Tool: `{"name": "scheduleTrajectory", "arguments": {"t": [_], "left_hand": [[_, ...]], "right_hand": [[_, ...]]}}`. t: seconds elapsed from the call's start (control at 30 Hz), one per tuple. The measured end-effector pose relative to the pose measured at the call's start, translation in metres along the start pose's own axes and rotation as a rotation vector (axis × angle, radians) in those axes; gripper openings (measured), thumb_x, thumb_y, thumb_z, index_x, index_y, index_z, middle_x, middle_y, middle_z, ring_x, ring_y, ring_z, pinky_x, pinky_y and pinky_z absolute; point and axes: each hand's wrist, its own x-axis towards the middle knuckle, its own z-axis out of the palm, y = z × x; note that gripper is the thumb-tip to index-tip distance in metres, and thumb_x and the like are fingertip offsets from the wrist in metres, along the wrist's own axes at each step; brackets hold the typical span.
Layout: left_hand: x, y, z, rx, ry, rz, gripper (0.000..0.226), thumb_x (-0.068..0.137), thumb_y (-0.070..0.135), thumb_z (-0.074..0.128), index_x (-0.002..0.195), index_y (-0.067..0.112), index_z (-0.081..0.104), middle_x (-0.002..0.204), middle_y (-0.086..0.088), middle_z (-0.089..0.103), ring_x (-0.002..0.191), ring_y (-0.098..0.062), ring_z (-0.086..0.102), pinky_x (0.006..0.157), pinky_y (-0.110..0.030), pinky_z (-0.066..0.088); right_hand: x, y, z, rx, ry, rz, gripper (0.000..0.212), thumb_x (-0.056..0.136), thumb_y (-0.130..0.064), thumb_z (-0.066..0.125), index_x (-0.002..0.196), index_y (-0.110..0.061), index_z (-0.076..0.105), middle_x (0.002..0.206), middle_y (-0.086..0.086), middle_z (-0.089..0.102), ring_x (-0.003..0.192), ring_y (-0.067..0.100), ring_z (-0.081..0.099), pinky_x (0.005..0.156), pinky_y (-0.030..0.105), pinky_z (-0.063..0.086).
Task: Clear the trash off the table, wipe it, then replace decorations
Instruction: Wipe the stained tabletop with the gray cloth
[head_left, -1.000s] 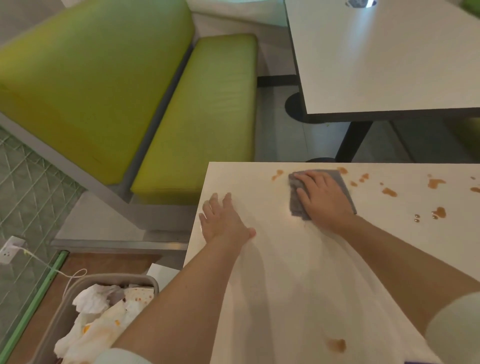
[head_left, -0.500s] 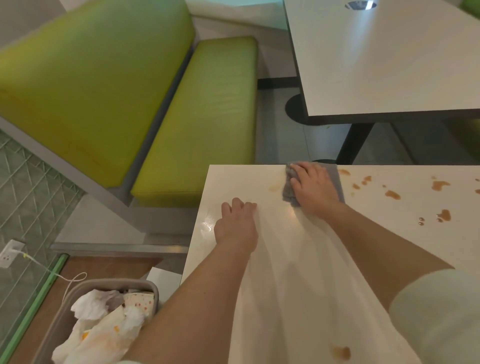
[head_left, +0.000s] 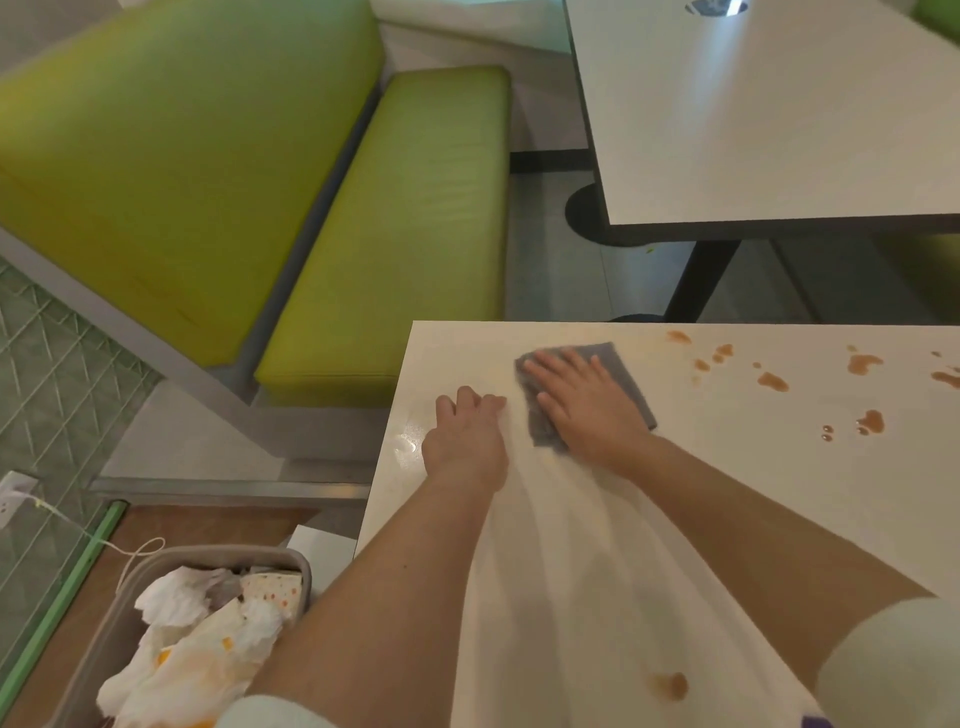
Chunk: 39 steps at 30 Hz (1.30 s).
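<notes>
Head view: my right hand lies flat, fingers straight, pressing a grey cloth onto the white desk near its far left corner. My left hand rests just beside the cloth, fingers curled under, holding nothing. Brown spill spots remain on the desk right of the cloth, and one near the front edge. A grey bin on the floor at lower left holds crumpled napkins. A green bench stands beyond the desk.
</notes>
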Motion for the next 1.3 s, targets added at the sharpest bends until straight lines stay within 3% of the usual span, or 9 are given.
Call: {"name": "scheduleTrajectory", "arguments": {"t": [0.1,0.3,0.5,0.67,0.83,0.93,1.03,1.2,1.3], "left_hand": [[-0.001,-0.002,0.001,-0.013,0.010,0.007,0.065,0.094,0.021,0.058,0.148,0.035,0.025,0.140,0.002,0.028,0.127,-0.022,0.027,0.072,-0.029,0.038],[-0.003,-0.005,0.003,-0.036,0.039,0.024,0.065,0.094,0.019,0.058,0.149,0.034,0.027,0.140,0.002,0.031,0.127,-0.022,0.029,0.070,-0.029,0.038],[-0.003,-0.017,-0.004,-0.065,0.036,0.084,0.059,0.091,0.041,0.062,0.144,0.032,0.036,0.141,0.005,0.036,0.130,-0.019,0.030,0.082,-0.034,0.042],[-0.008,-0.045,-0.005,-0.232,0.129,0.110,0.036,0.099,0.026,0.048,0.134,0.033,0.050,0.129,0.006,0.054,0.122,-0.016,0.044,0.087,-0.034,0.041],[-0.017,-0.102,-0.008,-0.279,0.320,-0.216,0.041,0.093,0.008,0.051,0.128,0.028,0.050,0.128,0.000,0.048,0.118,-0.020,0.044,0.082,-0.035,0.046],[-0.022,-0.126,-0.005,-0.322,0.162,-0.367,0.044,0.095,0.010,0.047,0.135,0.030,0.052,0.132,-0.002,0.055,0.116,-0.022,0.051,0.086,-0.037,0.050],[-0.024,-0.129,-0.003,-0.444,0.060,-0.312,0.038,0.095,0.011,0.045,0.117,0.032,0.068,0.116,0.001,0.068,0.095,-0.022,0.060,0.078,-0.032,0.053],[-0.033,-0.124,-0.002,-0.554,0.061,-0.283,0.036,0.090,0.009,0.045,0.107,0.028,0.072,0.106,0.002,0.071,0.090,-0.023,0.062,0.078,-0.030,0.052],[-0.040,-0.126,0.001,-0.569,0.073,-0.291,0.036,0.092,0.008,0.045,0.114,0.026,0.067,0.109,0.003,0.069,0.096,-0.024,0.063,0.081,-0.034,0.054]], "right_hand": [[-0.018,0.020,-0.005,0.025,-0.024,-0.131,0.050,0.103,-0.041,0.017,0.153,-0.038,0.025,0.160,-0.016,0.020,0.150,0.012,0.010,0.120,0.034,0.000],[0.011,0.028,-0.006,0.010,0.094,0.274,0.048,0.106,-0.028,0.025,0.154,-0.029,0.023,0.162,-0.005,0.020,0.149,0.021,0.010,0.120,0.044,0.003],[-0.022,0.006,0.001,0.033,0.025,-0.053,0.045,0.107,-0.032,0.025,0.151,-0.036,0.030,0.159,-0.015,0.023,0.149,0.010,0.011,0.121,0.036,0.002],[0.009,-0.015,0.006,0.030,0.103,0.328,0.048,0.106,-0.030,0.025,0.154,-0.030,0.023,0.161,-0.007,0.019,0.150,0.020,0.008,0.120,0.043,0.001],[-0.024,-0.069,0.023,0.027,-0.003,-0.124,0.048,0.105,-0.038,0.021,0.152,-0.036,0.026,0.160,-0.016,0.020,0.150,0.012,0.008,0.120,0.034,-0.001],[-0.006,-0.045,0.018,0.010,-0.003,-0.006,0.046,0.107,-0.033,0.024,0.153,-0.037,0.023,0.161,-0.015,0.019,0.150,0.012,0.008,0.120,0.035,0.000],[0.015,-0.076,0.023,0.018,0.052,0.218,0.049,0.106,-0.030,0.025,0.155,-0.032,0.020,0.163,-0.010,0.015,0.150,0.017,0.005,0.121,0.040,-0.002],[-0.024,-0.145,0.044,0.027,-0.062,-0.148,0.056,0.100,-0.044,0.008,0.154,-0.037,0.018,0.162,-0.016,0.013,0.151,0.012,0.002,0.122,0.039,-0.002],[-0.012,-0.111,0.037,0.025,-0.028,-0.087,0.049,0.104,-0.038,0.017,0.153,-0.039,0.022,0.162,-0.015,0.016,0.150,0.012,0.005,0.121,0.038,-0.001]]}}
